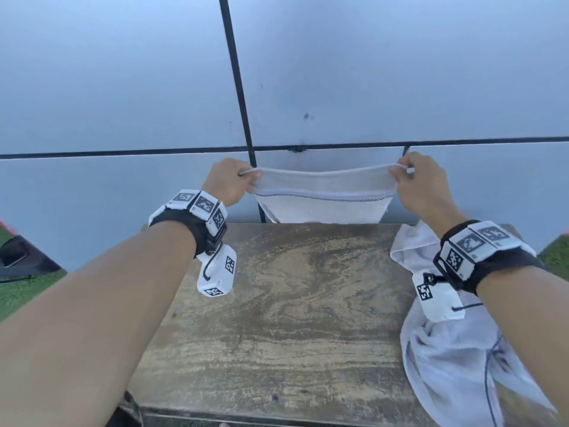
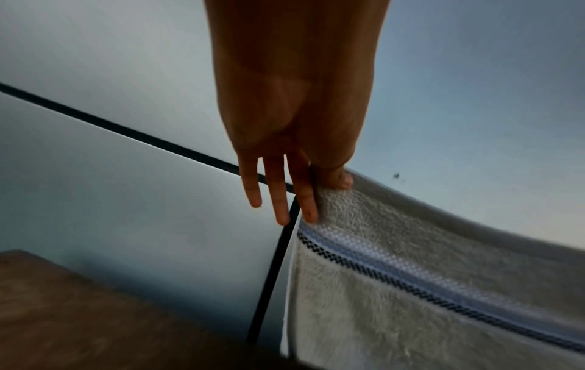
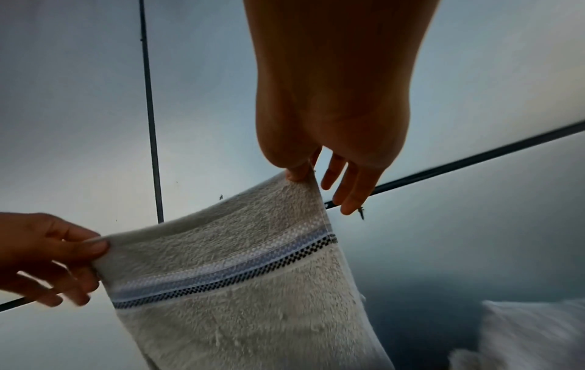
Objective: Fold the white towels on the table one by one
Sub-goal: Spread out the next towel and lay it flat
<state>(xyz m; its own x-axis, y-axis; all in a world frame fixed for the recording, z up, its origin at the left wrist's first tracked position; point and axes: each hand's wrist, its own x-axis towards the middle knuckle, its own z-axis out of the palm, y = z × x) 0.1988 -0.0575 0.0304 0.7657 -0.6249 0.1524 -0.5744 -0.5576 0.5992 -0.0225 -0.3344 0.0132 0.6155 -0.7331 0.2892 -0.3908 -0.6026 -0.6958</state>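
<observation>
Towel (image 1: pixel 323 192): white terry, woven blue-and-black band across it near the top edge. Held up in the air at frame centre in the head view, beyond the far edge of the counter (image 1: pixel 277 318); its lower part drops out of sight behind that edge. Top edge stretched between the two hands, sagging slightly in the middle.

Left hand (image 1: pixel 229 181): grip pinching the towel's upper left corner. In the left wrist view the thumb (image 2: pixel 335 179) presses the hem; three fingers hang straight alongside the cloth, the nearest touching it.

Right hand (image 1: pixel 421 183): grip pinching the upper right corner between thumb and forefinger; in the right wrist view the remaining fingers (image 3: pixel 351 190) hang loose, clear of the cloth.

Counter: worn wooden top, streaked brown and tan, filling the lower centre of the head view.

Towel heap (image 1: pixel 462 365): crumpled white cloth along the right side of the counter, lower right of frame, partly covered by the right forearm.

Wrist bands (image 1: pixel 197 211): black straps with white blocks bearing square black-and-white markers, one on each wrist, each with a white tagged pouch hanging below.

Wall (image 1: pixel 123 72): pale grey-blue panels with black seams, filling the upper frame directly behind the held towel.

Grass (image 1: pixel 18 291): green strip at lower left; a dark object at the left edge, too cropped to identify.
</observation>
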